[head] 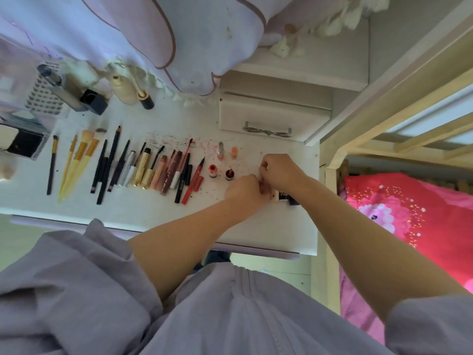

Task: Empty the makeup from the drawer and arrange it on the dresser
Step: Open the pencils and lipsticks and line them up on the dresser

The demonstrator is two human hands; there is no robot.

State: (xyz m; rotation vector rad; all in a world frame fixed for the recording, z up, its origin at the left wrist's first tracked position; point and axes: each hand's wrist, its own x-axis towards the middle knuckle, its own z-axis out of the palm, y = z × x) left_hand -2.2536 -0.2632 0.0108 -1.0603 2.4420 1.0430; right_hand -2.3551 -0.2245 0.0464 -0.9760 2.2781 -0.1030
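On the white dresser top [153,208] lies a neat row of brushes [76,160], pencils [108,165], mascara and lip tubes [163,172] and a red liner pen [193,183]. Small nail polish bottles [213,171] stand to their right. My left hand [244,190] and my right hand [280,170] meet at the right end of the row, fingers closed around small tubes [282,194] that show only partly beneath them. What exactly each hand grips is hidden. A small white drawer [271,115] with a bow handle sits behind, closed.
A foundation bottle [125,90], a dark-capped bottle [84,94], a lash tray [44,98] and a black compact case [21,144] stand at the back left under a cloud-shaped mirror [128,29]. A wooden bed frame [384,111] and pink bedding [409,213] are on the right.
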